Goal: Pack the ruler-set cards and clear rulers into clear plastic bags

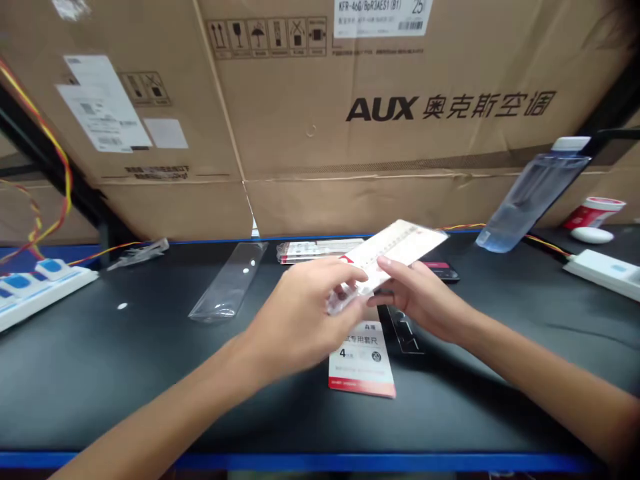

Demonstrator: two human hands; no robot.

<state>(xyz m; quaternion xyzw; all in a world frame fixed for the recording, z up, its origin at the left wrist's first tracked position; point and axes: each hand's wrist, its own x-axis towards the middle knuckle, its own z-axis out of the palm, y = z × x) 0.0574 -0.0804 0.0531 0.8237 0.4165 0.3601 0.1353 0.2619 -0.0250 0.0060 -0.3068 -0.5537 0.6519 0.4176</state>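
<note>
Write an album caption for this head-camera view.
Two bare hands hold a white-and-red printed card in clear plastic above a black tabletop with blue edging.

Room between left power strip [50, 289] and sleeve [226, 283]; bottle [531, 200] obstructs right rear

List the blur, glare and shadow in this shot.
Head view: left hand slightly soft, print on the held card blurred; head view: bright glints on the flat clear sleeve; head view: dark shadow beside the right forearm, carton's large "AUX" lettering readable.
</note>
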